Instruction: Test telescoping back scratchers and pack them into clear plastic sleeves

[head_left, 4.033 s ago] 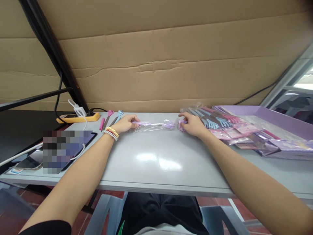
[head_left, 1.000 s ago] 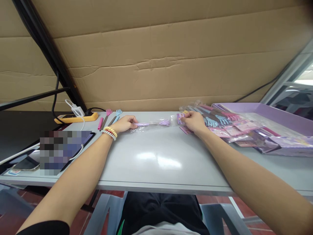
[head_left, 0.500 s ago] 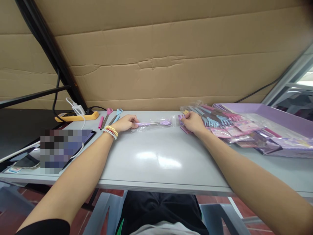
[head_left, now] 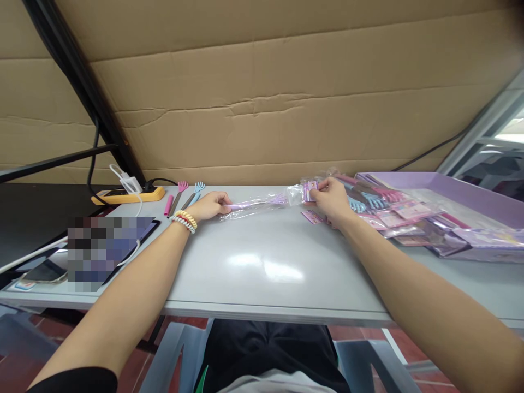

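Observation:
A purple back scratcher (head_left: 278, 200) lies in a long clear plastic bag (head_left: 258, 208) on the grey table. My left hand (head_left: 210, 206) is closed on the handle end of the back scratcher through the bag. At the bag's right end, my right hand (head_left: 332, 201) pinches a small pink-and-purple printed card (head_left: 310, 191). The card meets the bag's end; I cannot tell whether it is inside. Another printed card (head_left: 311, 216) lies on the table just below my right hand.
Bagged blue and pink back scratchers (head_left: 374, 201) with cards lie right of my right hand, beside a purple box (head_left: 483, 199). Left of my left hand are loose pink (head_left: 180, 194) and blue (head_left: 196, 191) back scratchers, a yellow power strip (head_left: 153, 194), a phone (head_left: 47, 270) and a cable.
My right hand has moved slightly right and up, lifting one card from the cards on the table to the bag's end. My left hand has stayed in place.

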Demonstrator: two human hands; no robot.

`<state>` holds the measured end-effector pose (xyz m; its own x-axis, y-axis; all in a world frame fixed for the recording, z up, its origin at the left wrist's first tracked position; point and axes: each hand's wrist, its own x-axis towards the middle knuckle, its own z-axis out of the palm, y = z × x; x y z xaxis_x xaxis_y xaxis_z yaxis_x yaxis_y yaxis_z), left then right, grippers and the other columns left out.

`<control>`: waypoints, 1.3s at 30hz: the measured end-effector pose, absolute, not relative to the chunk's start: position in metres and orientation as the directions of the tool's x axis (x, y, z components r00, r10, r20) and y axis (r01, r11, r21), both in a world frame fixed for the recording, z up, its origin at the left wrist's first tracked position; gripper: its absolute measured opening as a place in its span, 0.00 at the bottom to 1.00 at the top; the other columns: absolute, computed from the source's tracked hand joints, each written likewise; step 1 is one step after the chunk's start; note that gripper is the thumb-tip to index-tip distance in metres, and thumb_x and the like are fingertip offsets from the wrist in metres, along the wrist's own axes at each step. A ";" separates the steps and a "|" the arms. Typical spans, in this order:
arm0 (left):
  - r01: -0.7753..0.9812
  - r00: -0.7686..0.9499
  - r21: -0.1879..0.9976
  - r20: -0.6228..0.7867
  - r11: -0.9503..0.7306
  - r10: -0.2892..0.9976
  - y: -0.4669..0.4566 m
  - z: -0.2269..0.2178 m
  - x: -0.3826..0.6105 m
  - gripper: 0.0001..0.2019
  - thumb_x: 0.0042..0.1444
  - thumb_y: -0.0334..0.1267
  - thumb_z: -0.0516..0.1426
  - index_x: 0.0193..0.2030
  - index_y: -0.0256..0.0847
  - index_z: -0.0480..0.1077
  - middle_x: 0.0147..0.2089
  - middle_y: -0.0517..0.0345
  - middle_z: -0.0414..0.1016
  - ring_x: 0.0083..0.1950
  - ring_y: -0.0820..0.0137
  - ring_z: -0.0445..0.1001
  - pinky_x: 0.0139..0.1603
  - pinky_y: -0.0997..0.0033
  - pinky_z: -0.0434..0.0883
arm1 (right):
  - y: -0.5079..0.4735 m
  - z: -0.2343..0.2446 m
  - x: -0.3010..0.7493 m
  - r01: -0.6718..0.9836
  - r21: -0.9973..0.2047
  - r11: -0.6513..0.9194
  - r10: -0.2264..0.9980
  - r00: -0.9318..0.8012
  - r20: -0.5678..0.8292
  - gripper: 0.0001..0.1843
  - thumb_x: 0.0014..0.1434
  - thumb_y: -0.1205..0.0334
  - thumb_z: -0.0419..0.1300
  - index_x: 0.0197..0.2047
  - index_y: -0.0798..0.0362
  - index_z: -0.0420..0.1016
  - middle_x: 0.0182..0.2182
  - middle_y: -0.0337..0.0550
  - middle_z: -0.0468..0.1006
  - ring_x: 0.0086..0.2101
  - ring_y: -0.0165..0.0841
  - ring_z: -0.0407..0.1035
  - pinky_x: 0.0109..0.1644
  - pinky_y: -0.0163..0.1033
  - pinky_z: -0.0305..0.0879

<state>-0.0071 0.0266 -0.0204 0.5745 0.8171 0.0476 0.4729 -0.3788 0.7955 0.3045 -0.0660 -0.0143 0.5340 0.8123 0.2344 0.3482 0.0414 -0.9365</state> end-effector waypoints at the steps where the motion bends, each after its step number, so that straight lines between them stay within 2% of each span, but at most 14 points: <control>1: 0.472 0.575 0.797 0.045 -0.377 0.817 0.027 -0.020 -0.007 0.11 0.41 0.40 0.62 0.30 0.40 0.67 0.25 0.60 0.71 0.27 0.73 0.68 0.30 0.72 0.66 | -0.066 -0.015 0.305 0.327 -0.943 0.068 0.815 0.527 0.242 0.10 0.49 0.74 0.57 0.31 0.55 0.58 0.24 0.36 0.65 0.24 0.30 0.68 0.27 0.33 0.68; 7: 0.481 0.572 0.795 0.035 -0.370 0.819 0.024 -0.018 -0.007 0.12 0.40 0.42 0.62 0.30 0.40 0.66 0.24 0.61 0.70 0.26 0.73 0.67 0.29 0.72 0.65 | -0.063 -0.019 0.315 0.310 -0.945 0.103 0.844 0.476 0.248 0.12 0.47 0.72 0.61 0.31 0.55 0.59 0.25 0.37 0.66 0.26 0.31 0.68 0.28 0.33 0.68; 14: 0.496 0.570 0.783 0.034 -0.376 0.821 0.020 -0.015 -0.005 0.12 0.40 0.42 0.61 0.30 0.39 0.66 0.25 0.61 0.70 0.27 0.73 0.67 0.30 0.72 0.64 | -0.068 -0.015 0.312 0.531 -0.846 -0.041 0.831 0.489 0.266 0.10 0.44 0.71 0.62 0.28 0.57 0.62 0.23 0.35 0.67 0.24 0.26 0.63 0.26 0.28 0.55; 20: 0.494 0.571 0.784 0.033 -0.375 0.820 0.019 -0.014 -0.005 0.12 0.40 0.41 0.61 0.29 0.39 0.66 0.25 0.61 0.70 0.26 0.74 0.66 0.30 0.72 0.64 | -0.066 -0.017 0.313 0.464 -0.885 -0.052 0.827 0.517 0.223 0.15 0.40 0.71 0.65 0.28 0.57 0.61 0.25 0.35 0.68 0.25 0.27 0.64 0.26 0.28 0.57; 26: 0.487 0.584 0.776 0.053 -0.401 0.810 0.021 -0.017 -0.007 0.10 0.42 0.40 0.60 0.30 0.39 0.67 0.26 0.61 0.71 0.27 0.74 0.67 0.30 0.73 0.65 | -0.064 -0.018 0.314 0.340 -0.940 -0.011 0.843 0.509 0.174 0.24 0.39 0.74 0.66 0.40 0.56 0.63 0.26 0.35 0.70 0.25 0.28 0.66 0.27 0.29 0.61; 30: 0.462 0.596 0.791 0.059 -0.402 0.801 0.022 -0.018 -0.007 0.13 0.41 0.43 0.61 0.30 0.39 0.66 0.25 0.61 0.70 0.26 0.75 0.66 0.29 0.73 0.64 | -0.066 -0.016 0.311 0.298 -0.955 0.008 0.875 0.459 0.151 0.24 0.38 0.73 0.68 0.39 0.57 0.64 0.26 0.36 0.69 0.25 0.29 0.66 0.27 0.30 0.63; 33: 0.452 0.601 0.801 0.053 -0.393 0.798 0.022 -0.018 -0.007 0.14 0.40 0.45 0.62 0.30 0.39 0.66 0.25 0.61 0.70 0.26 0.75 0.66 0.29 0.73 0.64 | -0.069 -0.014 0.308 0.317 -0.948 0.021 0.892 0.423 0.161 0.25 0.38 0.70 0.70 0.39 0.58 0.66 0.26 0.37 0.69 0.25 0.30 0.66 0.27 0.30 0.62; 37: 0.464 0.599 0.793 0.048 -0.395 0.799 0.022 -0.018 -0.007 0.14 0.40 0.45 0.62 0.30 0.39 0.66 0.28 0.60 0.71 0.28 0.74 0.67 0.30 0.73 0.64 | -0.072 -0.011 0.304 0.334 -0.942 -0.034 0.924 0.371 0.098 0.18 0.44 0.68 0.63 0.41 0.59 0.69 0.29 0.42 0.71 0.24 0.28 0.65 0.24 0.29 0.58; 39: 0.469 0.592 0.787 0.055 -0.400 0.804 0.022 -0.018 -0.008 0.14 0.40 0.44 0.62 0.30 0.39 0.67 0.28 0.60 0.71 0.29 0.74 0.67 0.30 0.73 0.64 | -0.073 -0.010 0.303 0.355 -0.930 -0.099 0.937 0.347 0.033 0.21 0.43 0.70 0.58 0.44 0.60 0.71 0.26 0.42 0.70 0.21 0.28 0.63 0.21 0.29 0.54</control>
<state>-0.0076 0.0224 -0.0183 0.5924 0.8038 0.0547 0.4694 -0.3996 0.7874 0.3028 -0.0727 -0.0104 0.3470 0.9373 0.0328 0.3547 -0.0988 -0.9297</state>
